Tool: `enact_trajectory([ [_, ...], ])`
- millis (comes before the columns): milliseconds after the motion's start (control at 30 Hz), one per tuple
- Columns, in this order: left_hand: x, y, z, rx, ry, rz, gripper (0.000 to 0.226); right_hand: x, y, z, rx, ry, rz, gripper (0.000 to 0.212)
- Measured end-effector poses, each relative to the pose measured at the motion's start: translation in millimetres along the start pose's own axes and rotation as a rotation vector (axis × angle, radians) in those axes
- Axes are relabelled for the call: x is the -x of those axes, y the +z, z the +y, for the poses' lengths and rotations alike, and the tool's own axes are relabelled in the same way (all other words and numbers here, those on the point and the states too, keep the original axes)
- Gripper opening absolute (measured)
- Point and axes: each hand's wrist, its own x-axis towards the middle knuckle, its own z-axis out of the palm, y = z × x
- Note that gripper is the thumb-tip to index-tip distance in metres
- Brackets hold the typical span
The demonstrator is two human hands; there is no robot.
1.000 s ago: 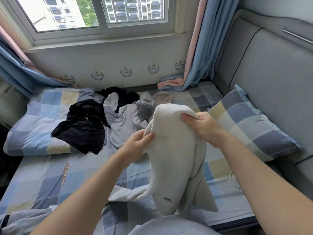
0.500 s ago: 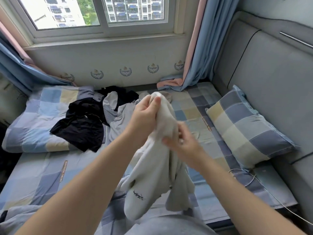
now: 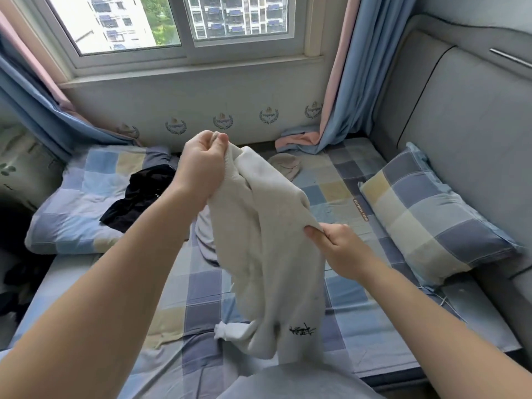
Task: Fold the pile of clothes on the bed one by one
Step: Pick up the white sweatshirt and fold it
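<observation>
A cream-white garment [image 3: 270, 254] with a small black print near its hem hangs in the air over the checked bed [image 3: 339, 197]. My left hand [image 3: 201, 165] grips its top edge, raised high. Lower and to the right, my right hand [image 3: 339, 246] pinches another part of its edge. The pile of clothes lies behind my left arm: a black garment [image 3: 138, 197] on the left and a light grey one [image 3: 205, 240] partly hidden by the cream piece.
A checked pillow [image 3: 431, 223] leans against the grey padded headboard [image 3: 466, 116] on the right. Another checked pillow [image 3: 74, 208] lies at the left. A beige round item [image 3: 285, 165] sits near the wall under the window. Curtains [image 3: 345, 90] hang down onto the bed.
My left hand has lifted the garment's top edge higher. My right hand has moved right and down along the fabric, spreading it out. The view has shifted slightly.
</observation>
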Motion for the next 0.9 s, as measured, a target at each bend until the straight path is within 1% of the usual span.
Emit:
enact_trajectory([
  [67,-0.6,-6.2,-9.4,-0.017,-0.008,0.024,0.024,3.9,-7.8,2.9,-0.062,-0.012,0.001,0.042],
  [100,2.1,-7.3,-13.9,0.002,-0.025,0.012,0.022,5.0,-10.3,3.6,-0.107,-0.020,-0.007,0.048],
  [167,13.1,-4.8,-24.1,0.107,-0.082,-0.112,0.015,7.5,-13.2,-3.8,-0.232,-0.024,-0.009,0.061],
  [200,21.4,-1.0,-27.4,0.149,-0.114,-0.206,0.019,8.1,-14.5,-9.3,-0.302,-0.022,0.007,0.066],
  [233,30.7,3.4,-32.4,0.149,-0.157,-0.296,0.031,8.4,-16.5,-16.5,-0.378,-0.014,0.031,0.069],
  [333,64.4,22.4,-48.1,0.056,-0.313,-0.503,0.075,5.2,-25.2,-32.5,-0.559,-0.005,0.098,0.061],
  [367,74.7,28.6,-56.1,0.034,-0.324,-0.576,0.082,3.8,-29.0,-36.4,-0.603,-0.005,0.113,0.062],
  [400,82.9,34.7,-65.2,0.030,-0.317,-0.649,0.074,1.9,-32.3,-39.7,-0.648,0.000,0.122,0.063],
  [467,97.1,43.6,-77.6,0.031,-0.360,-0.766,0.046,-0.1,-38.4,-44.3,-0.729,0.018,0.134,0.066],
  [533,103.7,50.1,-88.5,-0.002,-0.387,-0.813,0.037,-1.8,-44.2,-42.6,-0.760,0.024,0.148,0.072],
  [600,102.7,52.4,-96.6,-0.009,-0.364,-0.800,0.027,-2.7,-50.9,-37.4,-0.761,0.040,0.173,0.069],
  [633,101.0,51.6,-96.9,0.000,-0.329,-0.770,0.020,-3.3,-54.6,-33.8,-0.753,0.049,0.196,0.065],
  [667,97.9,48.7,-96.0,-0.003,-0.290,-0.726,0.019,-3.4,-58.9,-31.3,-0.741,0.054,0.215,0.061],
  [733,91.9,39.9,-90.9,-0.011,-0.236,-0.629,0.029,-3.7,-68.2,-23.5,-0.701,0.057,0.244,0.052],
  [800,84.2,30.8,-80.9,-0.014,-0.171,-0.528,0.040,-6.4,-79.0,-13.5,-0.602,0.065,0.282,0.044],
  [900,69.0,17.0,-61.1,-0.091,-0.017,-0.370,0.041,-18.7,-97.4,5.6,-0.488,0.126,0.392,0.034],
])
